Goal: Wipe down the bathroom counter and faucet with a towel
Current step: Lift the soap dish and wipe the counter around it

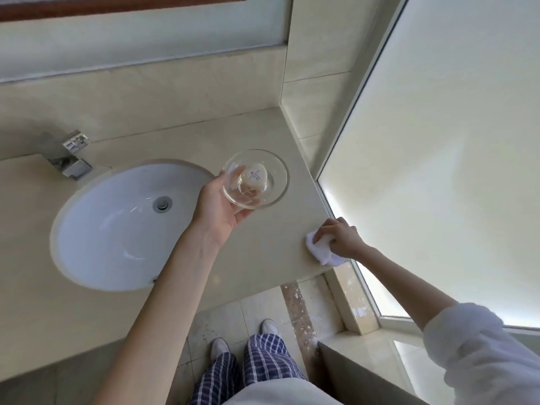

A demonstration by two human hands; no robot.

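pressing a bunched white towel (323, 250) onto the beige counter (271, 244) at its right front corner, the right hand (340, 237) has its fingers curled over the cloth. left hand (217, 209) grips a glass dish (256, 179), seemingly lifted, holding a wrapped soap (253, 177). chrome faucet (68, 157) stands behind the sink (117, 229).

One head-worn wide-angle view, steeply down from close above the counter (271, 247) and sink (117, 229).
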